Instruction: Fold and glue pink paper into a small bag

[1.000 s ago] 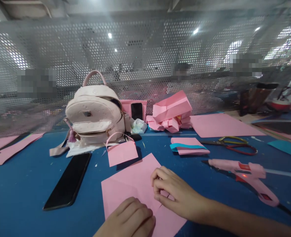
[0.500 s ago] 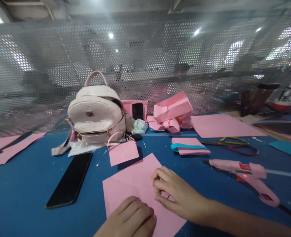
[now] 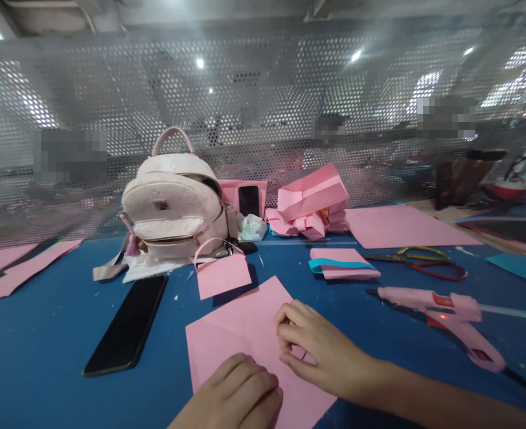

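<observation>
A sheet of pink paper [image 3: 240,322] lies on the blue table under both my hands. My left hand [image 3: 238,393] rests on its near part with the fingers curled and held together; what is beneath them is hidden. Just to the right, my right hand [image 3: 316,351] lies on the sheet, its fingers bent inward and the thumb a little below them. A thin dark line shows beside that thumb, too small to name. Beyond the sheet stands a small pink paper bag [image 3: 224,276] with a looped handle.
A pink glue gun [image 3: 445,307] with a lit red light lies at right, near scissors [image 3: 405,258] and a folded pink-and-blue paper piece [image 3: 343,264]. At left lies a black phone [image 3: 128,325], before a white backpack [image 3: 176,205]. Folded pink paper [image 3: 314,196] is heaped by the perforated screen.
</observation>
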`<state>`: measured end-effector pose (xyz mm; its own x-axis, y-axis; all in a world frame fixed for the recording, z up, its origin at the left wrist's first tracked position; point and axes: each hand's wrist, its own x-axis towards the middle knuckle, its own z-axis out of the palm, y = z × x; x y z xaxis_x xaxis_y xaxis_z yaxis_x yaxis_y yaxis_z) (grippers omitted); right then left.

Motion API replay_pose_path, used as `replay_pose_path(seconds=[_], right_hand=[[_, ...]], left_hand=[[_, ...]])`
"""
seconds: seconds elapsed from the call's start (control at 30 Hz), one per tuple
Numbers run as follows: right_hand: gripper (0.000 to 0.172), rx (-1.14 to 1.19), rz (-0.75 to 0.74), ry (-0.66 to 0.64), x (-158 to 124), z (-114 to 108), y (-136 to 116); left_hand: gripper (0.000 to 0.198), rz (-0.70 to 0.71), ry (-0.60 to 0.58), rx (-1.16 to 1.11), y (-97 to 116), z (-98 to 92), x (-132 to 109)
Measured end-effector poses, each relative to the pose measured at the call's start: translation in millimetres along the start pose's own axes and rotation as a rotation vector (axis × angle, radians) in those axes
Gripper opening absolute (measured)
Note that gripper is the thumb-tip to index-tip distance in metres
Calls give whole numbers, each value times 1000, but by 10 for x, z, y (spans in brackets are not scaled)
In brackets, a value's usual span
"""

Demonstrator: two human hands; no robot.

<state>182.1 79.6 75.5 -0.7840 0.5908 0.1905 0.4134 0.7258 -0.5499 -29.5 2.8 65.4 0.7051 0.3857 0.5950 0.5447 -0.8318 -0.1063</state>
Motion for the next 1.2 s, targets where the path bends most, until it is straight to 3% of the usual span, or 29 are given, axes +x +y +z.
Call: replay_pose_path(seconds=[1.2], right_hand=[[19,-39,22,-26,6,-8,-29]], left_hand=[[28,10,29,-23,-1,-10,21]])
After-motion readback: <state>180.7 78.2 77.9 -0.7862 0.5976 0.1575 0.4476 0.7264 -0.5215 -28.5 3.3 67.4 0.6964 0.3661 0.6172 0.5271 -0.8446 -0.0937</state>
